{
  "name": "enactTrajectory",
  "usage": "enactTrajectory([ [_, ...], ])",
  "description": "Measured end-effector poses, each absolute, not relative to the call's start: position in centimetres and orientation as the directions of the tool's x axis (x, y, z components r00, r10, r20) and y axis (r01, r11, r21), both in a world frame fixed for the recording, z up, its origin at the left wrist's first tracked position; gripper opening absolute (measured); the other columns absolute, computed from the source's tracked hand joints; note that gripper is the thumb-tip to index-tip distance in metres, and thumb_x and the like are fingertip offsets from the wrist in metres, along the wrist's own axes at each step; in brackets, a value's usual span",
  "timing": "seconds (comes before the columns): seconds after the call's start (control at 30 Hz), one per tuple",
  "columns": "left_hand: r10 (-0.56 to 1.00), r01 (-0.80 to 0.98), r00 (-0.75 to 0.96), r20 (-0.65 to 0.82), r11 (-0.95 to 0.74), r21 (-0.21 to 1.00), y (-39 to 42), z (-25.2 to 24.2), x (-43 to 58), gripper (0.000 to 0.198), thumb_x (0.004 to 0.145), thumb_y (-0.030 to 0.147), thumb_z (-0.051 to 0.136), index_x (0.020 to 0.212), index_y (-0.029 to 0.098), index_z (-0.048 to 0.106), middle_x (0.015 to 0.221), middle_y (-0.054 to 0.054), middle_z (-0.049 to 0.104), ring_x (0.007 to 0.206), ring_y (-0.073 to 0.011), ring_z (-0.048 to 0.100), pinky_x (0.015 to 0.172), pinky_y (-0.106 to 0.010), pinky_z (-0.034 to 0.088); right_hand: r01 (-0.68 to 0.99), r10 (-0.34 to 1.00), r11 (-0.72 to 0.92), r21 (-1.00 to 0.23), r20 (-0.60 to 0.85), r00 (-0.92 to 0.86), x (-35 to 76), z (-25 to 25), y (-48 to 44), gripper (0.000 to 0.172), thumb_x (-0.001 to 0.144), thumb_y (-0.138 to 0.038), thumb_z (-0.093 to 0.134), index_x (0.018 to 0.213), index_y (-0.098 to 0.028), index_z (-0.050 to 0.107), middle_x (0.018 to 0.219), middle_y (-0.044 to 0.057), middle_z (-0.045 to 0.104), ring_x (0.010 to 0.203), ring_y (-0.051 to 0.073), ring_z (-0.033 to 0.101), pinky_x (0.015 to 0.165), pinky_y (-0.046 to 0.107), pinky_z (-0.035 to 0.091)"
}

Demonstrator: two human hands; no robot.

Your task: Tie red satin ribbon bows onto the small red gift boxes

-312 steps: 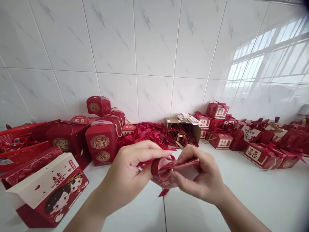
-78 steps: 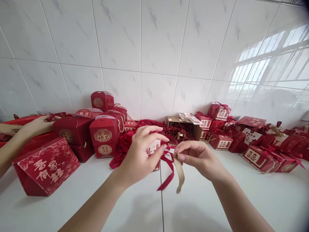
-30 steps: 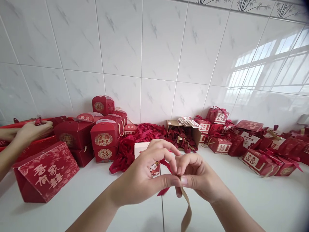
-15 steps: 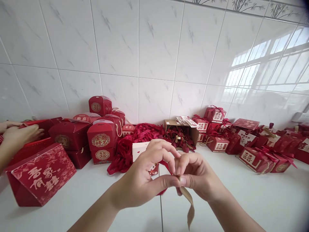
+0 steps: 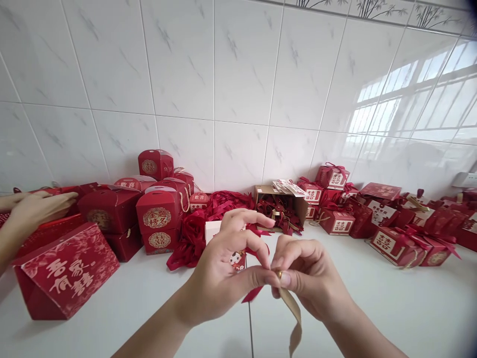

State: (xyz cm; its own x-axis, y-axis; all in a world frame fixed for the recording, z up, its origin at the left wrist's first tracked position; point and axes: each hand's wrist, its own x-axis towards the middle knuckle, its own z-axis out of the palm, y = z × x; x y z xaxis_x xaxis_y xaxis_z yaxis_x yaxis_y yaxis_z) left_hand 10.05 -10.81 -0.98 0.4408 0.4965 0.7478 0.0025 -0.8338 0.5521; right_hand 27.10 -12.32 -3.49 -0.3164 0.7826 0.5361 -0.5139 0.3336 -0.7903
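Observation:
Close together in the middle of the head view, my two hands meet fingertip to fingertip. My left hand [image 5: 223,281] pinches the upper end of a gold-beige ribbon strap [image 5: 294,318] between thumb and index finger, its other fingers raised. My right hand [image 5: 315,278] grips the same end from the other side, with a small gold metal stud [image 5: 279,274] showing by the thumb. The strap's loose tail hangs down below the right fingers. Partly hidden behind my left hand is a small box [image 5: 237,260] with a cartoon figure, and a red ribbon [image 5: 253,294] lies near it.
Red gift boxes [image 5: 158,219] are stacked at left, beside a pile of red ribbon [image 5: 186,243]. A cardboard box [image 5: 299,209] holds dark red straps. More ribboned boxes [image 5: 337,222] stand at right. Another person's hands [image 5: 40,209] work at far left, behind a red box [image 5: 69,276].
My left middle finger has lifted away from the pinch, and the gold stud now shows between the fingertips. The other person's hand at left has moved slightly to the right.

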Motion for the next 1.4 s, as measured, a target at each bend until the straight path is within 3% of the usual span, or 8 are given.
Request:
enactTrajectory([
  [0.43, 0.448, 0.070, 0.305, 0.840, -0.891, 0.449, -10.2, -1.9, 10.6, 0.015, 0.080, 0.028, 0.069, 0.070, 0.021, 0.059, 0.119, -0.006, 0.058, 0.122, -0.0242, 0.041, 0.103, -0.046, 0.033, -0.459, 0.787, 0.440, -0.772, 0.577, -0.217, 27.0, -3.7, -12.2, 0.013, 0.071, -0.016, 0.077, 0.075, -0.028, 0.076, 0.071, 0.000, 0.065, 0.069, 0.012, 0.060, 0.066, 0.026, 0.050],
  [0.6, 0.486, 0.089, 0.511, 0.709, -0.850, 0.519, -9.2, -1.0, 9.5, 0.017, 0.080, 0.039, 0.067, 0.080, 0.023, 0.059, 0.117, -0.006, 0.060, 0.121, -0.0242, 0.045, 0.099, -0.042, 0.039, -0.346, 0.792, 0.406, -0.846, 0.515, -0.329, 28.1, -2.8, -11.7, 0.008, 0.071, -0.018, 0.077, 0.075, -0.024, 0.076, 0.069, 0.000, 0.062, 0.065, 0.011, 0.057, 0.062, 0.024, 0.048],
  [0.73, 0.716, 0.484, 0.487, 0.501, -0.698, 0.527, -6.9, -0.7, 7.0, 0.052, 0.075, 0.053, 0.065, 0.118, 0.028, 0.052, 0.128, -0.010, 0.052, 0.122, -0.0312, 0.045, 0.096, -0.048, 0.040, -0.317, 0.789, 0.374, -0.872, 0.479, -0.386, 29.4, -2.2, -11.3, 0.006, 0.074, -0.018, 0.075, 0.077, -0.023, 0.075, 0.074, 0.000, 0.062, 0.067, 0.010, 0.056, 0.062, 0.022, 0.046],
  [0.83, 0.880, 0.839, 0.309, 0.361, -0.431, 0.332, -4.6, -1.5, 5.2, 0.066, 0.062, 0.048, 0.076, 0.118, 0.021, 0.054, 0.124, -0.017, 0.054, 0.122, -0.0414, 0.041, 0.095, -0.057, 0.036, -0.321, 0.783, 0.396, -0.860, 0.499, -0.370, 30.0, -2.0, -11.2, 0.007, 0.075, -0.017, 0.075, 0.078, -0.023, 0.074, 0.076, 0.001, 0.063, 0.069, 0.009, 0.056, 0.062, 0.020, 0.046],
  [0.9, 0.940, 0.893, 0.228, 0.253, -0.305, 0.330, -3.0, -2.3, 4.5, 0.065, 0.061, 0.039, 0.075, 0.119, 0.017, 0.053, 0.115, -0.018, 0.060, 0.113, -0.0418, 0.050, 0.090, -0.055, 0.040, -0.320, 0.789, 0.398, -0.860, 0.498, -0.360, 30.2, -2.1, -11.1, 0.007, 0.075, -0.016, 0.075, 0.078, -0.023, 0.074, 0.077, 0.001, 0.064, 0.069, 0.009, 0.056, 0.062, 0.020, 0.046],
  [1.1, 0.903, 0.526, 0.289, 0.318, -0.427, 0.735, -2.0, -3.1, 5.2, 0.064, 0.073, 0.031, 0.065, 0.132, 0.022, 0.042, 0.094, -0.006, 0.069, 0.087, -0.0250, 0.065, 0.074, -0.035, 0.051, -0.184, 0.824, 0.461, -0.868, 0.496, -0.276, 29.9, -2.4, -10.2, 0.004, 0.074, -0.024, 0.076, 0.078, -0.026, 0.074, 0.098, 0.003, 0.066, 0.095, 0.017, 0.060, 0.080, 0.030, 0.049],
  [1.27, 0.804, 0.392, 0.304, 0.511, -0.595, 0.702, -5.2, -1.3, 7.5, 0.019, 0.084, 0.035, 0.058, 0.091, 0.018, 0.061, 0.087, -0.004, 0.066, 0.084, -0.0197, 0.063, 0.075, -0.031, 0.050, 0.083, 0.799, 0.595, -0.799, 0.578, -0.162, 29.7, -2.9, -9.1, 0.006, 0.074, -0.031, 0.076, 0.078, -0.027, 0.075, 0.145, 0.002, 0.040, 0.137, 0.028, 0.028, 0.111, 0.047, 0.026],
  [1.4, 0.748, 0.304, 0.264, 0.609, -0.664, 0.683, -7.7, -0.7, 8.9, 0.016, 0.084, 0.034, 0.060, 0.081, 0.018, 0.058, 0.101, -0.005, 0.062, 0.091, -0.0184, 0.060, 0.078, -0.028, 0.048, 0.100, 0.765, 0.642, -0.760, 0.625, -0.157, 29.1, -3.4, -9.1, 0.004, 0.076, -0.030, 0.074, 0.079, -0.028, 0.074, 0.142, 0.003, 0.044, 0.133, 0.029, 0.038, 0.106, 0.048, 0.037],
])
